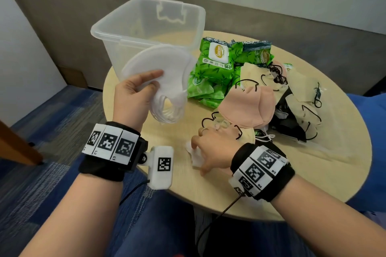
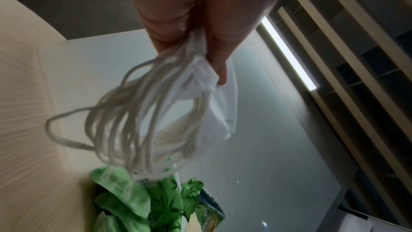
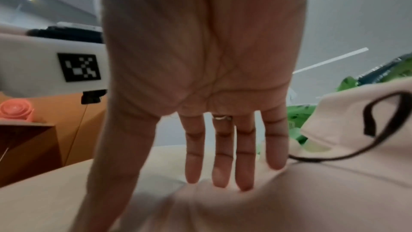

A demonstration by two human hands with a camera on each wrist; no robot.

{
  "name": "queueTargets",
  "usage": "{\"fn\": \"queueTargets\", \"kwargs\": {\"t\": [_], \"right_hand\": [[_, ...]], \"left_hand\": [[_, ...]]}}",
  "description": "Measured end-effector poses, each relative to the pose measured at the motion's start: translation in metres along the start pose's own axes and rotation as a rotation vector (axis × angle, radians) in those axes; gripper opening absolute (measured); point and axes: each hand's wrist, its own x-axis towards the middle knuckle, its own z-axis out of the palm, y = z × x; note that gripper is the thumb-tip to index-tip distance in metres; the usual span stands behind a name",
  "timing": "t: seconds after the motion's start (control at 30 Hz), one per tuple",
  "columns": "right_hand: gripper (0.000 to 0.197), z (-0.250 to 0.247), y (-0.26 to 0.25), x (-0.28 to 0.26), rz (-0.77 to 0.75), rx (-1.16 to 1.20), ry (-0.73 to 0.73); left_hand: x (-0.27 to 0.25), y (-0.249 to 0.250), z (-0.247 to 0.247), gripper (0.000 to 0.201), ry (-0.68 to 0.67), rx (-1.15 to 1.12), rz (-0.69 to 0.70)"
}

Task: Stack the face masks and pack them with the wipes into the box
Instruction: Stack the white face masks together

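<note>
My left hand [image 1: 155, 79] grips a stack of white face masks [image 1: 158, 62] just in front of the clear plastic box [image 1: 117, 35]. Their ear loops [image 2: 125, 130] dangle below the hand [image 2: 200, 50]. My right hand [image 1: 205, 148] lies low on the round table [image 1: 229, 194], fingers [image 3: 223, 165] straight, pressing down on a pale mask [image 3: 245, 209]. A white mask [image 1: 196, 157] shows under its palm. A pink mask with black loops [image 1: 248, 104] lies just beyond it. Green wipe packs [image 1: 217, 58] are heaped right of the box, which holds nothing that I can see.
A loose pile of cream and black masks [image 1: 300, 106] covers the right side of the table. The table edge runs close to my lap, with blue carpet to the left. A blue seat sits at the far right.
</note>
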Motion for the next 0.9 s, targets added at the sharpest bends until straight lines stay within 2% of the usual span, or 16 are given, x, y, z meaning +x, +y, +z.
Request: {"fn": "queueTargets", "kwargs": {"t": [0.1,0.2,0.27,0.37,0.43,0.57,0.67,0.73,0.9], "right_hand": [[0.042,-0.003,0.001,0.003,0.025,0.002,-0.003],[0.003,-0.004,0.004,0.005,0.016,0.029,0.068],[0.028,-0.003,0.01,0.006,0.057,0.103,0.114],[0.027,-0.005,0.026,0.003,0.105,0.366,0.215],[0.029,-0.011,0.038,-0.001,0.126,0.632,0.301],[0.021,-0.031,0.059,-0.013,0.145,1.122,0.518],[0.011,-0.046,0.07,-0.02,0.081,1.359,0.607],[0.013,-0.055,0.073,-0.025,0.01,1.507,0.642],[0.017,-0.076,0.064,-0.037,-0.256,1.718,0.617]], "left_hand": [[-0.001,0.001,0.0,0.029,0.005,0.007,0.004],[-0.003,0.001,0.002,0.029,-0.004,0.007,-0.001],[-0.004,0.0,0.003,0.029,-0.013,0.014,-0.003],[-0.004,-0.001,0.003,0.029,-0.018,0.009,-0.008],[-0.004,-0.002,0.003,0.03,-0.022,0.009,-0.008],[-0.004,-0.004,0.006,0.029,-0.042,0.014,-0.011],[-0.005,-0.004,0.01,0.029,-0.061,0.034,-0.009],[-0.006,-0.004,0.015,0.028,-0.084,0.038,-0.015],[-0.011,-0.001,0.03,0.018,-0.166,-0.002,-0.036]]}}
